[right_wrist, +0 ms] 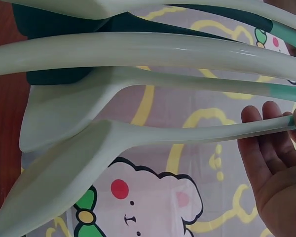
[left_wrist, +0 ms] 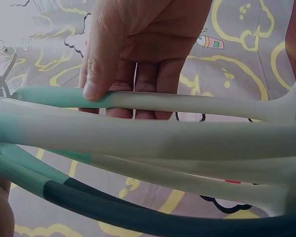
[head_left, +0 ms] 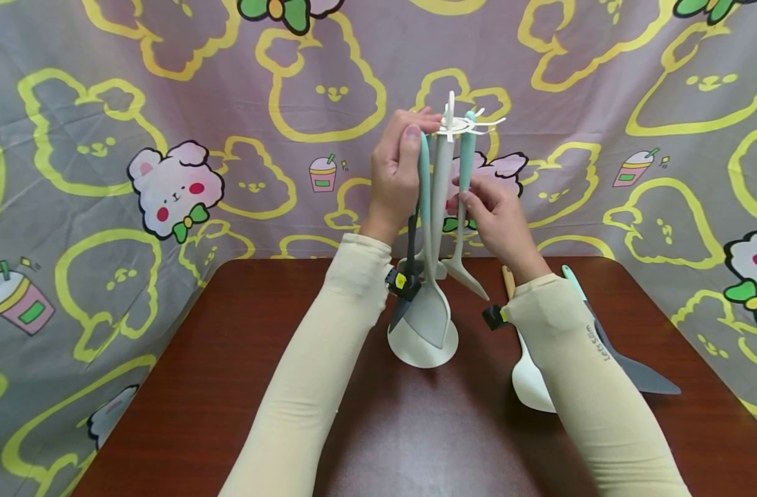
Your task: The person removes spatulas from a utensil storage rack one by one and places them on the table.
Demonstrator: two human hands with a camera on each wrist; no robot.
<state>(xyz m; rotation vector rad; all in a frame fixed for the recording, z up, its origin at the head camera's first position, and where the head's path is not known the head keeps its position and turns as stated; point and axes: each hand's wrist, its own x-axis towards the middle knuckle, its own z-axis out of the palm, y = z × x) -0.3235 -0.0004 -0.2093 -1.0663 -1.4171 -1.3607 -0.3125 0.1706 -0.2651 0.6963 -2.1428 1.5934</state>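
Note:
A white utensil rack with a round base (head_left: 424,355) and a ring of hooks (head_left: 458,125) stands upright, hung with several utensils. My left hand (head_left: 398,155) is at the top of the rack. Its fingers extend to the hook ring, with the thumb by the mint handle of a front white utensil (head_left: 429,314). Thumb and fingers of my right hand (head_left: 495,210) pinch a white spatula (right_wrist: 64,173) at its mint handle. The spatula hangs at the rack's right side, its handle top up at the hooks. Dark utensils (left_wrist: 138,212) hang on the left side.
A white ladle-like utensil (head_left: 530,383) with a tan handle lies right of the rack on the brown table (head_left: 248,386). Beyond it lies a dark grey spatula (head_left: 646,376) with a mint handle, partly hidden by my right sleeve. A patterned cloth (head_left: 229,138) hangs behind.

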